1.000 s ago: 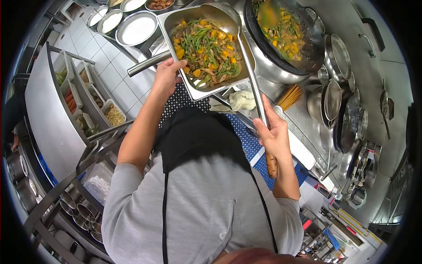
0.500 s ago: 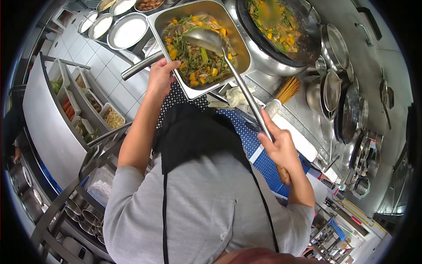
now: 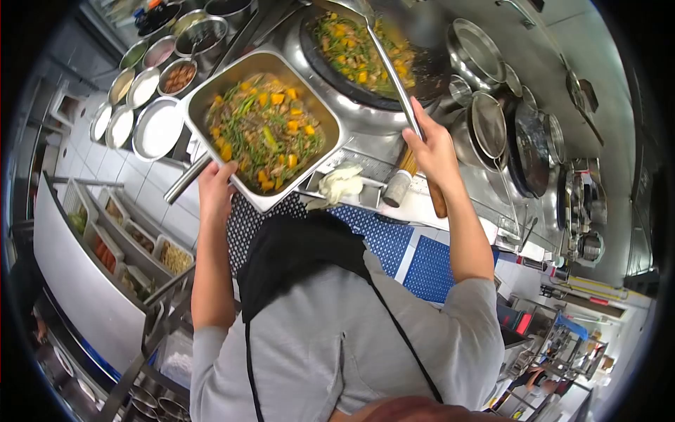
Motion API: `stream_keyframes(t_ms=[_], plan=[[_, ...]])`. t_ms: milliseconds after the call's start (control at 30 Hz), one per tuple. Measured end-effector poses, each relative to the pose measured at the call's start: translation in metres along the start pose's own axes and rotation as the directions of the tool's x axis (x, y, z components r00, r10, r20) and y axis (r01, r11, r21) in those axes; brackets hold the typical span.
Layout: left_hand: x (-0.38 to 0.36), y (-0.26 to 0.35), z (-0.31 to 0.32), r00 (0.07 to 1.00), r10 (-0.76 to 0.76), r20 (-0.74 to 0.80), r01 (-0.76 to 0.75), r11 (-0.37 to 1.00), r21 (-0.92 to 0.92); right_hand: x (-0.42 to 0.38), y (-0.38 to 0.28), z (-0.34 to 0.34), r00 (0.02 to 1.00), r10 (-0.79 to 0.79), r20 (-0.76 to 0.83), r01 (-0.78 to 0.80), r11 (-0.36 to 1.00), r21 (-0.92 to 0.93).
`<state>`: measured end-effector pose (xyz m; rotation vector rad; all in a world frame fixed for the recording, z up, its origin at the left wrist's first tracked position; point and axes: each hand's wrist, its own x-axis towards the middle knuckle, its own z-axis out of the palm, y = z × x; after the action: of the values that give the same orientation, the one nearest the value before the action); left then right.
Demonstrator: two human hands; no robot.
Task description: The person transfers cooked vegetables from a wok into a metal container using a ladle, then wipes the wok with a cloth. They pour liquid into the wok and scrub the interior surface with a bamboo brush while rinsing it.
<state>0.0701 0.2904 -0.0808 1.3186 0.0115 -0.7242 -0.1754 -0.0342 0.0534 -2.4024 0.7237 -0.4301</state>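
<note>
My left hand (image 3: pixel 216 188) is closed on the near left corner of a deep steel food pan (image 3: pixel 325 105), with the thumb over its rim. Cut green vegetables, orange-yellow chunks and brownish strips (image 3: pixel 267 137) fill much of the pan. A thick steel tube-like handle (image 3: pixel 188 180) sticks out beside this hand; what it joins is hidden. My right hand (image 3: pixel 432 150) is wrapped round the long shaft of a ladle (image 3: pixel 391 67) with a wooden end. The ladle's head is up at the top edge, beside a black wok (image 3: pixel 320 70) holding more of the same food.
Bowls of white and brown ingredients (image 3: pixel 156 129) stand at the upper left. A bamboo brush (image 3: pixel 401 183) and a pale crumpled cloth (image 3: pixel 340 184) lie on the steel counter near the wok. Strainers (image 3: pixel 489 123) and pans line the right. Vegetable bins (image 3: pixel 126 232) are at the left.
The ladle has left the pan and moved up to the wok, my right hand rising with it. The pan shows fuller. The view has shifted, and the pan sits further left and lower.
</note>
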Motion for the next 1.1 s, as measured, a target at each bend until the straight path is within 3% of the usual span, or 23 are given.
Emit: stream_keyframes(t_ms=[67,167,267,400,467,533,633,733,867,1033,1100], plan=[[0.000,0.000,0.000,1.000,-0.015,-0.027,0.016,0.999,0.047,0.036,0.027,-0.004,0.987,-0.131,-0.095,0.113,0.979,-0.172],[-0.002,0.002,0.003,0.996,-0.022,-0.084,0.031,0.995,0.099,0.094,0.049,-0.008,0.999,0.042,-0.034,-0.049,0.960,-0.277],[-0.001,0.000,0.002,0.993,-0.020,-0.113,0.034,0.992,0.123,0.134,0.058,-0.011,0.999,0.028,0.022,-0.017,0.920,-0.392],[-0.004,0.005,0.010,0.983,-0.014,-0.182,0.037,0.992,0.123,0.119,0.089,-0.031,0.983,0.028,0.180,0.093,0.773,-0.628],[-0.002,0.002,0.007,0.982,-0.003,-0.191,0.024,0.994,0.109,0.086,0.092,-0.063,0.975,0.095,0.199,0.065,0.736,-0.674],[-0.005,0.005,0.012,0.978,-0.004,-0.209,0.030,0.992,0.119,0.060,0.091,-0.089,0.984,0.106,0.144,0.023,0.726,-0.688],[0.000,-0.004,0.001,0.983,-0.008,-0.184,0.032,0.992,0.125,0.070,0.110,-0.098,1.000,0.000,0.023,0.013,0.809,-0.587],[0.000,-0.003,-0.001,0.975,-0.013,-0.220,0.049,0.986,0.160,0.130,0.136,-0.079,0.997,-0.068,-0.025,0.046,0.862,-0.505],[-0.002,0.004,0.014,0.972,-0.009,-0.234,0.046,0.987,0.153,0.191,0.151,-0.061,0.998,-0.048,0.034,0.059,0.867,-0.495],[-0.005,0.006,0.014,0.977,-0.003,-0.215,0.035,0.989,0.141,0.116,0.147,-0.078,0.987,0.036,0.154,0.040,0.885,-0.463],[0.000,0.004,0.008,0.979,0.002,-0.202,0.028,0.989,0.147,0.067,0.112,-0.109,0.984,0.071,0.165,0.006,0.905,-0.425]])
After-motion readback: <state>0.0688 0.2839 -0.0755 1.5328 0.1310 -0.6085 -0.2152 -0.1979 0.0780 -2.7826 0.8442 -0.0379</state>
